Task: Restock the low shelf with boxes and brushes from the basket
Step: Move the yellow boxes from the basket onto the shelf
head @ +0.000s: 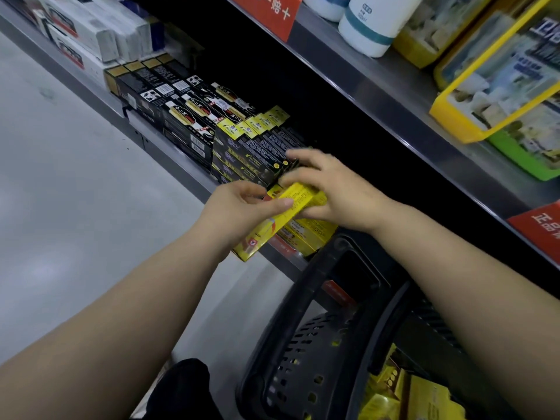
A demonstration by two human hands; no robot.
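A long yellow box [272, 219] is held at the front of the low shelf [181, 168]. My left hand [239, 207] grips its near half, thumb on top. My right hand [330, 192] holds its far end, fingers spread over the black-and-yellow boxes [251, 153] stacked on the shelf. More yellow boxes [309, 234] lie on the shelf under the held one. The black basket [306, 344] stands below my right forearm, with yellow boxes [409, 395] inside it. No brushes are visible.
Black boxes [181, 107] and white boxes [91, 31] fill the low shelf to the left. The upper shelf [394, 83] carries white bottles [372, 22] and yellow-framed packs [500, 77]. Grey floor [69, 189] lies left. My dark-clothed knee [181, 389] is at the bottom.
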